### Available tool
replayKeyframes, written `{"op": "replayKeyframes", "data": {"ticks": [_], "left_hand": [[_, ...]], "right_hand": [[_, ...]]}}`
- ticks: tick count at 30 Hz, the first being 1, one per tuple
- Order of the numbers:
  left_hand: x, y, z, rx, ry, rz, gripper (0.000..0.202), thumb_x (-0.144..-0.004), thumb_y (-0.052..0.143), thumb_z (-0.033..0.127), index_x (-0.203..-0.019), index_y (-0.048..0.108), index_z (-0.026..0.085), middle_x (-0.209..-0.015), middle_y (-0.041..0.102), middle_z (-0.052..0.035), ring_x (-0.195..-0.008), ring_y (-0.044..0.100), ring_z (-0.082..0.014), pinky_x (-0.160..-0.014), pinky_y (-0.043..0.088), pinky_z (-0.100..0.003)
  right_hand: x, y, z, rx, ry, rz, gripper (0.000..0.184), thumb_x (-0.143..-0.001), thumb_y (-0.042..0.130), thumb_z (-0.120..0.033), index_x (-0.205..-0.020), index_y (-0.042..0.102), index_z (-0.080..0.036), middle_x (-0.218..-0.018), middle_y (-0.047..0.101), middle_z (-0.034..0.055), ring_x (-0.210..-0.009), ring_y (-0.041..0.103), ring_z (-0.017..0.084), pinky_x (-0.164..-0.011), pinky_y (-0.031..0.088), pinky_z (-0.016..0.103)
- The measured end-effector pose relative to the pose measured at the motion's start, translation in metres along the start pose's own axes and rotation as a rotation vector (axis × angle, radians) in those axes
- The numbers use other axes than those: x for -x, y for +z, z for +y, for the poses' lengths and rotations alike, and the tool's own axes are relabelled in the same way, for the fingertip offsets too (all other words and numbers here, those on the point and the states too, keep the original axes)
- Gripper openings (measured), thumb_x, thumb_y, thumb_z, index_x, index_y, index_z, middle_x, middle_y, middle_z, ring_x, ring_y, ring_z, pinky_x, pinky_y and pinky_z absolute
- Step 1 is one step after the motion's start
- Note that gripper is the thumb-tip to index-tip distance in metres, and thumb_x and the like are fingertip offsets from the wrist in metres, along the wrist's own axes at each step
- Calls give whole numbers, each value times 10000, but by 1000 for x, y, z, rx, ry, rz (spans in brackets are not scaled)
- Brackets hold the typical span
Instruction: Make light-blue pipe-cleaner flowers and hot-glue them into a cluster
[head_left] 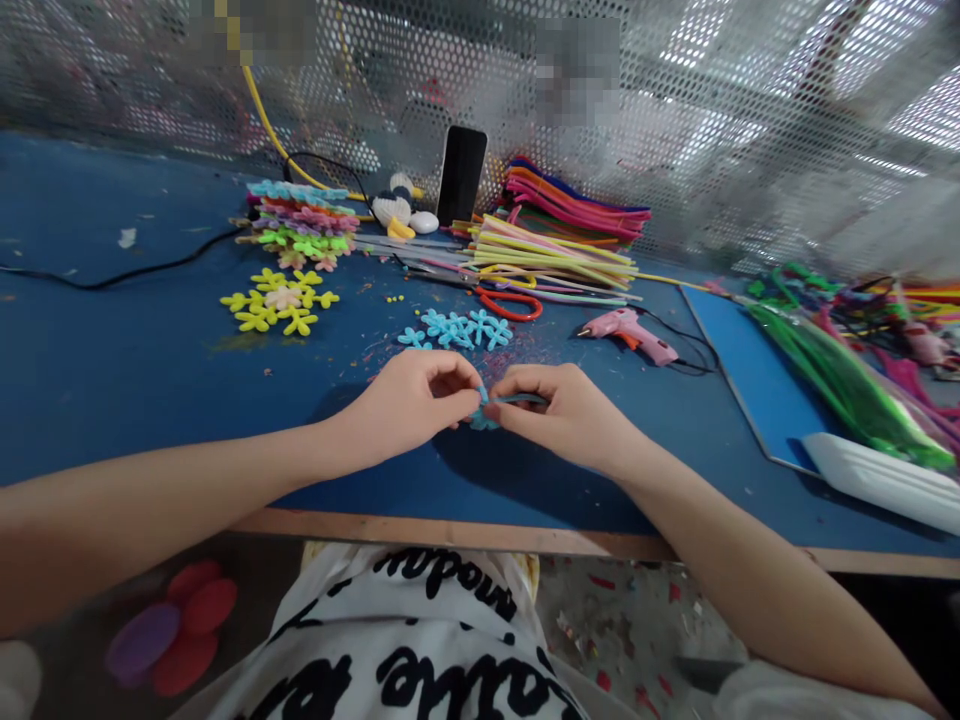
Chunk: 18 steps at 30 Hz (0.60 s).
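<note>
Both our hands, the left hand (401, 405) and the right hand (570, 410), pinch a small blue fuzzy piece (485, 418) in a narrow grip, over the near part of the blue counter (150, 380). Behind them we see loose blue flower shapes (454, 328), with a pink glue gun (634, 328) to their right. Farther back lie red-handled scissors (481, 291) and bundled fuzzy sticks (555, 255) near an upright phone (461, 175), while a yellow snowflake (281, 298) lies to the left.

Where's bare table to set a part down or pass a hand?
Biggest: far left, bordered by the black cable, yellow snowflake and left forearm. Smaller: right side, between right forearm, pink glue gun and blue board. Crowded: beyond the left hand and right hand, with light-blue pieces, scissors and pipe cleaners close together.
</note>
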<state>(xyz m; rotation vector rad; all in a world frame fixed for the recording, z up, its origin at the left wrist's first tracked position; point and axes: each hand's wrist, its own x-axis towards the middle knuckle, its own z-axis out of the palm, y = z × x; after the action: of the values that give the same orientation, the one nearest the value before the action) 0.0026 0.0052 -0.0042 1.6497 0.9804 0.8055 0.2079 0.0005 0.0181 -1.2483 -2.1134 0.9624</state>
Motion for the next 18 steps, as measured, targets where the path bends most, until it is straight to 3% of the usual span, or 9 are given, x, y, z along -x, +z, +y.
{"op": "replayKeyframes", "data": {"ticks": [4, 11, 15, 18], "left_hand": [[3, -3, 7, -253, 112, -5, 106, -827, 644, 255, -811, 708, 173, -709, 705, 3, -649, 636, -127, -614, 467, -214], [0, -6, 5, -221, 96, -48, 201, -851, 697, 360, -853, 735, 163, -766, 757, -17, -687, 681, -144, -627, 485, -211], [4, -3, 3, -312, 211, 91, 160, -885, 666, 307, -818, 728, 176, -718, 735, 10, -619, 642, -114, -559, 439, -199], [6, -2, 5, -304, 279, 148, 140, -897, 658, 290, -847, 731, 182, -760, 744, 8, -667, 663, -118, -604, 469, -199]], "right_hand": [[0, -3, 0, -25, 41, -95, 140, -790, 709, -281, -741, 738, -154, -711, 679, 6, -647, 534, 118, -613, 398, 246], [-1, -5, 4, -34, 116, -88, 220, -802, 711, -370, -763, 747, -157, -721, 689, 23, -669, 539, 141, -615, 403, 263], [0, -5, 1, -35, 98, -50, 243, -805, 715, -385, -740, 731, -152, -670, 639, 5, -621, 487, 119, -575, 362, 255], [1, -5, -2, -80, 95, 11, 226, -792, 736, -374, -743, 733, -154, -669, 632, 2, -616, 481, 116, -570, 361, 254]]}}
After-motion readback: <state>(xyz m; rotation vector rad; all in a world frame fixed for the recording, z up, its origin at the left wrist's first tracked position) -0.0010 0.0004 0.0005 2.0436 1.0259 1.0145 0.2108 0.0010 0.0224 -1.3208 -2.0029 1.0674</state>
